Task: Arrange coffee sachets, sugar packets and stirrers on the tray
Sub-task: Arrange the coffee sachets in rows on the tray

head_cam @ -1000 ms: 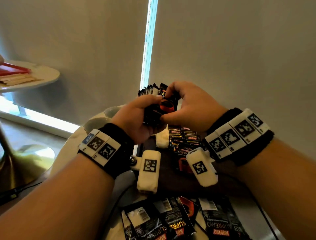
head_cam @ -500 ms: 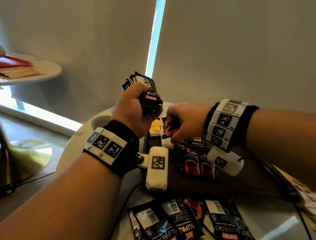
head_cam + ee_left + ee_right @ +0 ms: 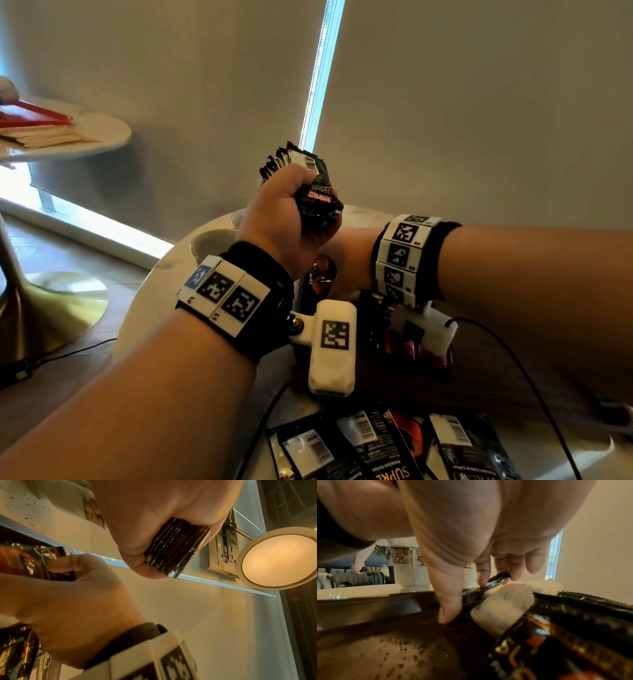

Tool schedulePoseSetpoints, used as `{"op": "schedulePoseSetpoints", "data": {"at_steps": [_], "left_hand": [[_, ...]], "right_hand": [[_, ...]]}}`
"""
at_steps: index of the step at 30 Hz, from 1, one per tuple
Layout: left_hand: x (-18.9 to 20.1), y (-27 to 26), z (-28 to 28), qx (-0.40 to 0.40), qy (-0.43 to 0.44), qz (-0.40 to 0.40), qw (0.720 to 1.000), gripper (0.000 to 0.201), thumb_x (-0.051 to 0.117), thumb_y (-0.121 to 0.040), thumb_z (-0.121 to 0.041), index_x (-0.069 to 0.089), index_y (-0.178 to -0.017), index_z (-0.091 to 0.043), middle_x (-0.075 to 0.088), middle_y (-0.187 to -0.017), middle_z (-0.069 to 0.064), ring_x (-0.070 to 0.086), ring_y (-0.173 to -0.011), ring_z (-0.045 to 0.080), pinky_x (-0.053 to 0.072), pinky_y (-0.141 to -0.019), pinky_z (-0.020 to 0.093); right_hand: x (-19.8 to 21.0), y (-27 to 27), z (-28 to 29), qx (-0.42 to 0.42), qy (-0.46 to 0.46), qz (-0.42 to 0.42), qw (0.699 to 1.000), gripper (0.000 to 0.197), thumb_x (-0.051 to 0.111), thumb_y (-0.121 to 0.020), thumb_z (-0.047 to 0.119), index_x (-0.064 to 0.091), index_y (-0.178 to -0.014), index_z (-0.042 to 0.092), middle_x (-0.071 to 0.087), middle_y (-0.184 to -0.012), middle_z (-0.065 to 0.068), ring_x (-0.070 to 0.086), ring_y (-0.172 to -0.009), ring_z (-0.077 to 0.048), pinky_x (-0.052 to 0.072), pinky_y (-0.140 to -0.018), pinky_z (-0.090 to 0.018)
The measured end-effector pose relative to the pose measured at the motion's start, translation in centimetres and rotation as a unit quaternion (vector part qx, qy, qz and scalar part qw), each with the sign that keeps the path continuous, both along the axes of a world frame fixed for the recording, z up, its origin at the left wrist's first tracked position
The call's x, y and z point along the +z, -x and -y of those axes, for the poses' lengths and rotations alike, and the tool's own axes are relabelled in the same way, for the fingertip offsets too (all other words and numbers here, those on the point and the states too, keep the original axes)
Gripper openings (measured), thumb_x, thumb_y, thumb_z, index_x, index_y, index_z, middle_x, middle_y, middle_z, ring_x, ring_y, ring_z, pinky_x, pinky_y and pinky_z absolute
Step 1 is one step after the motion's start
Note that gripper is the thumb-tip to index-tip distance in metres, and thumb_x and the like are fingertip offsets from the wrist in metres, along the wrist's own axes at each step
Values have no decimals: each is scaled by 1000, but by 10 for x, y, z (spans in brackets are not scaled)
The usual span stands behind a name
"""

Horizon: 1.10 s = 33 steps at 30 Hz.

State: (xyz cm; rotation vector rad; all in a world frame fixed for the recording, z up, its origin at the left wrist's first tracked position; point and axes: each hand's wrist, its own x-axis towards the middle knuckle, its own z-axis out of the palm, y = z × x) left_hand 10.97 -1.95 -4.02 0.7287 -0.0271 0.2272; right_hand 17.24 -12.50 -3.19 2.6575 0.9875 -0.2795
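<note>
My left hand (image 3: 301,205) is raised above the table and grips a thick stack of black coffee sachets (image 3: 313,192), seen edge-on in the left wrist view (image 3: 176,547). Below and behind it, my right hand (image 3: 346,253) pinches a single coffee sachet (image 3: 25,561) between thumb and fingers (image 3: 68,563) over the dark brown tray (image 3: 479,377). In the right wrist view the thumb tip (image 3: 448,615) touches the tray floor (image 3: 385,635) beside white sugar packets (image 3: 503,608) and a row of black sachets (image 3: 573,628). More sachets (image 3: 376,445) lie loose on the table in front of the tray.
White cups (image 3: 212,243) stand beyond the tray at the round table's far left edge; a patterned white jug (image 3: 409,568) stands behind the tray rim. A black cable (image 3: 513,359) crosses the tray's right side. A second round table (image 3: 85,137) at left carries wooden sticks (image 3: 44,137).
Both hands were together on the stack. My right hand drew one sachet off and went down to the tray, while my left hand stayed up with the stack.
</note>
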Motion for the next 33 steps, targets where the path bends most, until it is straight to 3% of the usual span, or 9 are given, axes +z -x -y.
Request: {"op": "schedulePoseSetpoints", "data": {"at_steps": [6, 8, 11, 14, 18, 21, 26, 30, 33], "left_hand": [[0, 0, -1, -2, 8, -4, 1000, 22, 56, -94, -18, 55, -112, -5, 62, -85, 12, 65, -65, 19, 54, -59, 32], [0, 0, 0, 0, 7, -6, 1000, 25, 56, -94, -17, 56, -115, -4, 62, -86, 12, 64, -65, 19, 54, -59, 31], [0, 1, 1, -5, 7, -5, 1000, 27, 55, -95, -17, 55, -117, -3, 62, -85, 12, 64, -65, 18, 53, -58, 30], [-1, 1, 1, -6, -16, -2, 1000, 18, 52, -96, -18, 56, -107, -3, 60, -82, 10, 62, -61, 17, 49, -56, 31], [-3, -1, -1, -5, -16, -16, 1000, 28, 54, -94, -19, 56, -117, -3, 59, -93, 13, 61, -77, 21, 54, -58, 30], [-5, -2, 1, -14, -16, -36, 999, 45, 59, -91, -19, 53, -132, 0, 60, -99, 16, 64, -79, 24, 56, -60, 33], [-9, -6, 6, -22, -26, -48, 998, 37, 59, -95, -14, 54, -129, 0, 64, -96, 15, 66, -82, 26, 58, -63, 35], [-11, -4, 9, -37, -45, -49, 997, 40, 55, -98, -15, 54, -134, 0, 63, -98, 15, 66, -80, 25, 59, -62, 33], [-12, -5, 9, -49, -41, -37, 997, 40, 52, -99, -18, 55, -137, -3, 63, -99, 14, 66, -78, 24, 57, -58, 32]], "right_hand": [[-5, -6, -2, 4, 9, -3, 1000, 48, 80, -82, 33, 59, -124, 19, 41, -80, 17, 47, -91, -12, 37, -82, -25], [-5, -6, -2, 6, 6, 0, 1000, 47, 81, -82, 35, 60, -122, 21, 41, -80, 18, 48, -91, -12, 38, -82, -26], [-1, -6, 0, 5, -4, 12, 1000, 52, 84, -74, 48, 64, -114, 21, 60, -98, 10, 58, -99, -14, 48, -89, -31], [10, -12, 8, -20, -42, 38, 998, 52, 85, -70, 53, 65, -110, 27, 61, -118, 7, 57, -109, -17, 50, -95, -36], [33, -19, 29, -67, -125, 45, 989, 47, 84, -73, 47, 61, -111, 30, 56, -113, 11, 53, -104, -13, 42, -84, -30], [48, -18, 46, -62, -225, 42, 971, 62, 85, -72, 47, 54, -123, 31, 55, -115, 11, 54, -108, -12, 46, -88, -28], [54, -6, 60, 13, -319, 52, 946, 100, 87, -67, 49, 32, -150, 40, 43, -144, 8, 45, -119, -6, 40, -86, -19], [54, 7, 60, 113, -303, 61, 944, 88, 83, -77, 41, 35, -152, 39, 39, -147, 18, 35, -125, 5, 27, -97, -10], [54, 10, 58, 135, -285, 71, 946, 73, 78, -84, 37, 44, -148, 38, 46, -150, 14, 40, -134, -1, 28, -106, -19]]}}
